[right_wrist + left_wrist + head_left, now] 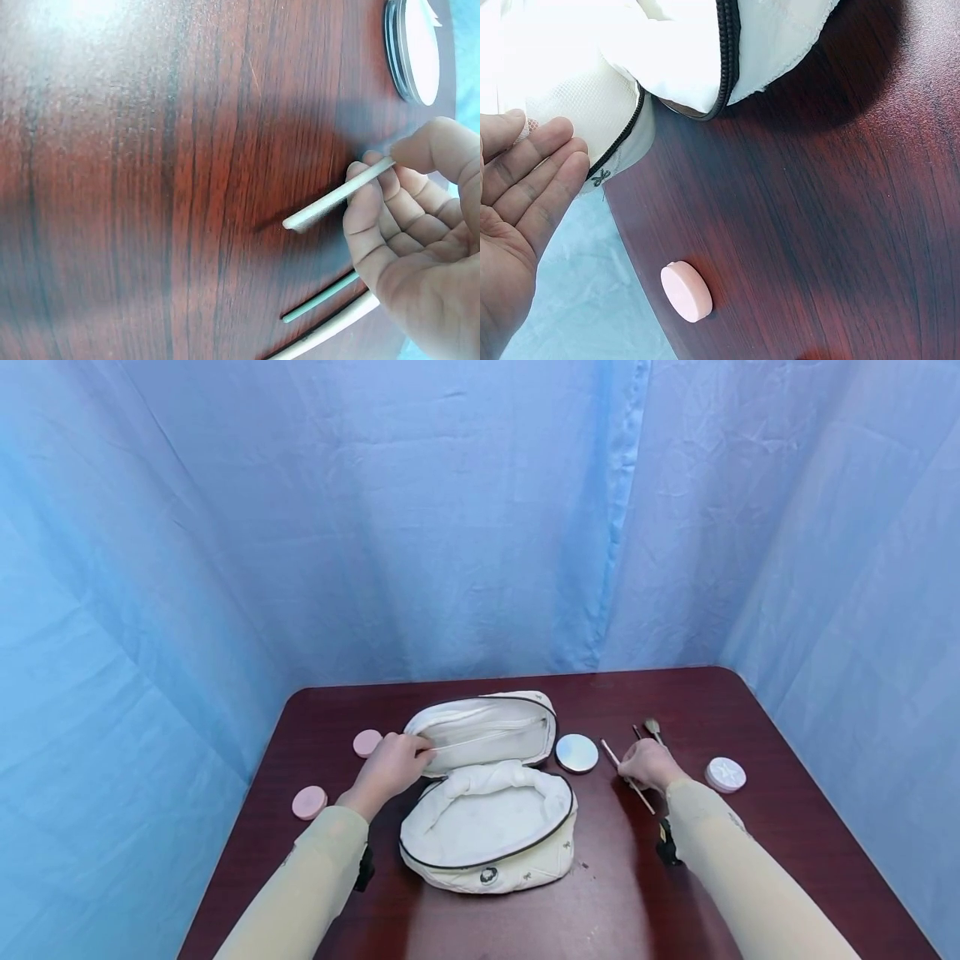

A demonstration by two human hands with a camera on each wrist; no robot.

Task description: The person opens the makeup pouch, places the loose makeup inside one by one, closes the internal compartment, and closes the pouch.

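A white makeup bag (489, 880) with black zipper edging lies unzipped, its lid folded back. My left hand (393, 768) is at the lid's left side, thumb and fingertips pinching the edge of its mesh pocket (585, 105). To the right of the bag, my right hand (651, 765) pinches a slim pale makeup brush (330, 196) between thumb and fingers. It slants over the table. Beside that hand lie a fluffy-headed brush (653, 727) and a thinner dark-tipped one (636, 732), their handles partly behind the hand in the head view.
A round mirror-topped compact (577, 752) lies between bag and right hand. Two round pink cases (309, 802) are on the left, one partly behind the left hand. A white embossed round case (725, 774) lies at the right. Blue curtains (480, 527) surround the dark red table (592, 910).
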